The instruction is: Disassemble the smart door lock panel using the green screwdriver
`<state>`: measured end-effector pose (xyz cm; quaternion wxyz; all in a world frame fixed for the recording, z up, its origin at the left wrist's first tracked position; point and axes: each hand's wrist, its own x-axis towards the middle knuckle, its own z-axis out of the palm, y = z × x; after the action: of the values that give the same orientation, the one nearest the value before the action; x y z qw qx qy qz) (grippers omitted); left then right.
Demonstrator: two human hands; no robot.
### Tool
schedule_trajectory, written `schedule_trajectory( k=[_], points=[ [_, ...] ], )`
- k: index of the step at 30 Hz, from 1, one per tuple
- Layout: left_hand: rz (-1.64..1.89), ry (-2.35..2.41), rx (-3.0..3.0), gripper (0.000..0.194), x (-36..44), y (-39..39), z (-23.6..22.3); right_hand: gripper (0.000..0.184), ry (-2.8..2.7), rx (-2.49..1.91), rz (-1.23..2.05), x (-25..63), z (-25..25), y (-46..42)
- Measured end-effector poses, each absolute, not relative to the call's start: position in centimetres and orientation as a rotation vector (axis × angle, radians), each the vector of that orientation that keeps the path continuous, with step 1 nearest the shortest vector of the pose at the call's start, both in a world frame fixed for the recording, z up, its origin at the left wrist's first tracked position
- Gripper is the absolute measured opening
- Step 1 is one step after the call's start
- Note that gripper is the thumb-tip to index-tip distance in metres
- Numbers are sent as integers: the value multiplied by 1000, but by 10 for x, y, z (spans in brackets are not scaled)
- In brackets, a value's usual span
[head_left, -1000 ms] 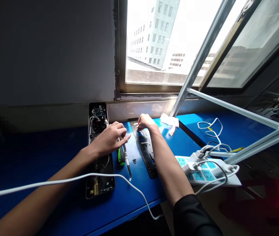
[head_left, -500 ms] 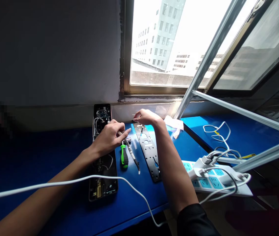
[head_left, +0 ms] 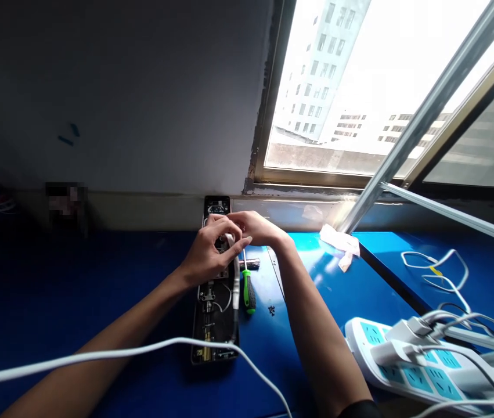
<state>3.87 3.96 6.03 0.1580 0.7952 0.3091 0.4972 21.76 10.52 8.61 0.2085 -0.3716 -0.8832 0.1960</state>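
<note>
My left hand [head_left: 212, 248] is closed around a white-wrapped cable [head_left: 235, 284], which hangs from its fingers along the right side of a long black lock-like housing [head_left: 198, 331]. Inside that open housing show a circuit board, loose wires and a brass part [head_left: 206, 348]. My right hand [head_left: 258, 228] has its fingers curled in against the left fingertips over the housing's upper half. What the right fingers pinch is hidden. Just right of the housing lies a green and black screwdriver [head_left: 249, 293], beside a dark shiny cylinder [head_left: 251, 264].
Small black screws [head_left: 271, 310] lie on the blue table [head_left: 316, 261]. A flat plate [head_left: 275, 267] is mostly covered by my right arm. To the right are a power strip [head_left: 418, 377] with plugs and crumpled paper [head_left: 340, 244]. A white cord [head_left: 142, 348] crosses in front.
My right hand has come left from above the plate to meet my left hand. The cable's lower end has swung left onto the housing. The view has turned left.
</note>
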Motion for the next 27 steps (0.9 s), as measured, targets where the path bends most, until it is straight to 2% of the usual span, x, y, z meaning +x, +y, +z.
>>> schedule_trajectory(
  k=[1,3,6,10,16,18,23,27],
  points=[
    [1421,861,2280,18,38,40,61,14,-2446,-1025,501,214,82,108],
    [1441,877,2286,13,37,42,62,10,-2394,-1019,415,210,73,114],
    [1545,1105,2192,13,32,49,57,15,-2255,-1053,316,205,60,122],
    [1560,1389,1976,25,25,64,40,24,-2085,-1144,250,197,47,129],
    [1506,1423,1949,44,27,75,17,20,-1965,-1281,189,184,29,135],
    [1490,1446,1943,46,29,75,13,18,-1960,-1313,187,182,27,137],
    [1466,1489,1938,49,31,77,3,28,-1942,-1365,202,176,31,135],
    [1449,1490,1921,51,30,79,-3,29,-1900,-1372,199,168,33,131]
  ],
)
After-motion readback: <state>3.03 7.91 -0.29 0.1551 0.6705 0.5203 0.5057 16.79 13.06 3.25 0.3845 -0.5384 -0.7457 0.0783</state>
